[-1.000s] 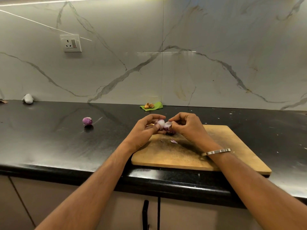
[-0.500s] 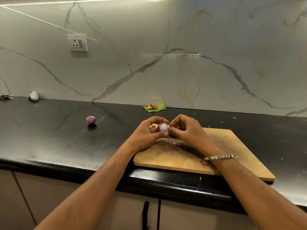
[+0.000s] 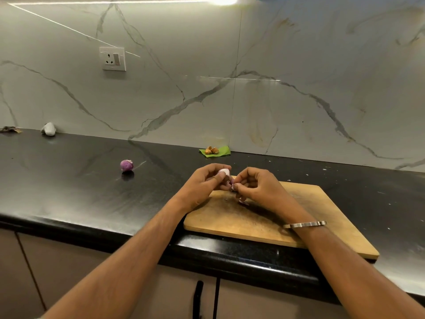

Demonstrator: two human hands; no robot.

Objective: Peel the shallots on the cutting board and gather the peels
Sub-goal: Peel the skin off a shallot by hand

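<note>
Head view looked down on a marble wall with a socket, and below it a black counter running the width of the frame. A wooden board lay on the counter at the front edge, to the right of centre. Both forearms reached in from below, the right one wearing a metal bangle. The left hand hovered over the board's far-left corner with its fingers curled round a pale, partly peeled shallot, only the top of it showing above the knuckles. The right hand sat just beside it, fingers bent inward, thumb and fingertip pinching a small strip of peel close to the shallot. A scrap of peel lay on the board under the right hand, mostly hidden. Well to the left on the bare counter sat a purple shallot, alone. Against the wall lay a green leaf bearing brown bits, and far left a whitish lump.
</note>
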